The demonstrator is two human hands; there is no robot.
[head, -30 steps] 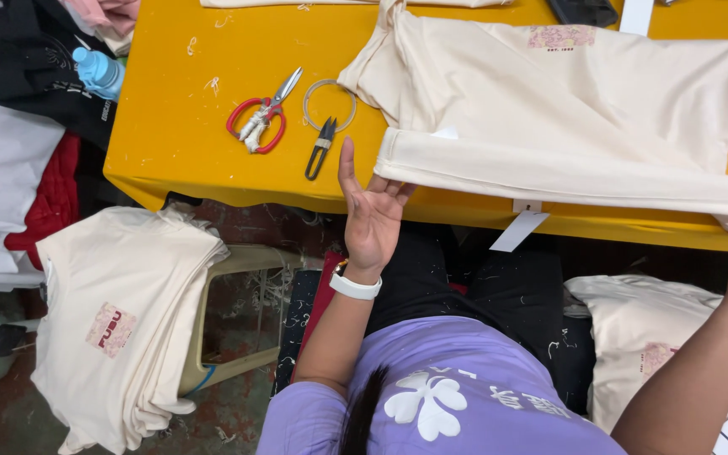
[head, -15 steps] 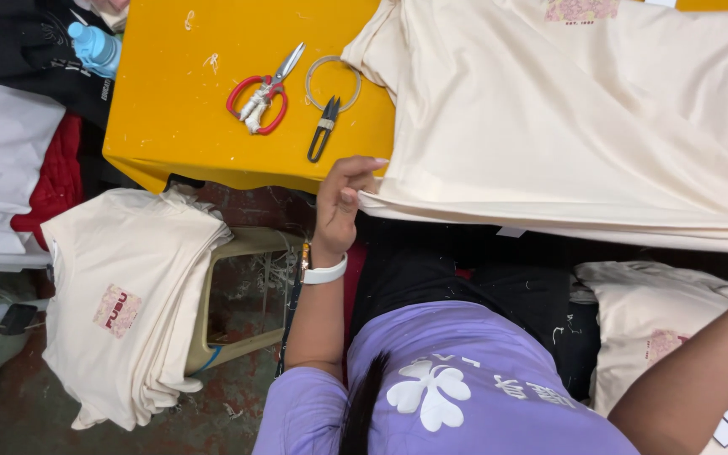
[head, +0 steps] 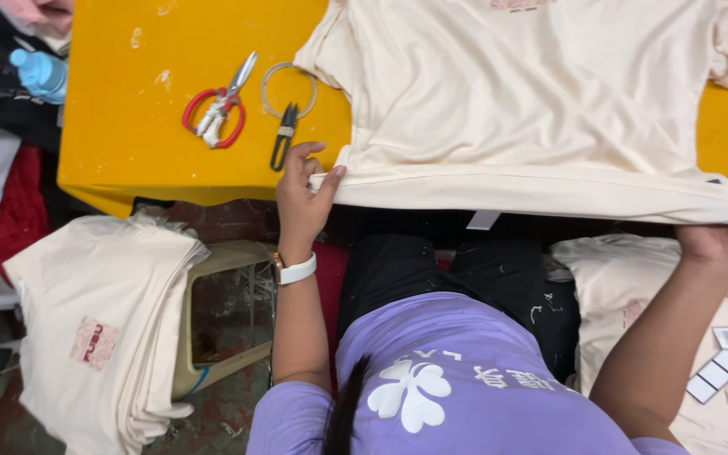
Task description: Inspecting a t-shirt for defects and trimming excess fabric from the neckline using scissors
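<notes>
1. Cream cotton T-shirt (head: 541, 101) lies spread flat on the yellow table (head: 128, 109); its folded hem hangs just over the near table edge.
2. Left hand (head: 301, 198) pinches the hem's left corner, thumb on top, fingers curled under; closed on cloth.
3. Right hand (head: 722, 240) grips the hem's right end; fingers mostly hidden beneath the fabric, yet the hold looks closed.
4. Fabric reads light, soft and limp; likely sags between the hands, slides easily on the smooth top; the corners look the best hold.
5. Red-handled scissors (head: 216, 105) and small black thread snips (head: 282, 139) lie near the left hand, apart from the cloth.
6. Stack of cream shirts (head: 94, 329) rests on a stool below left; bare table shows left of the shirt.
</notes>
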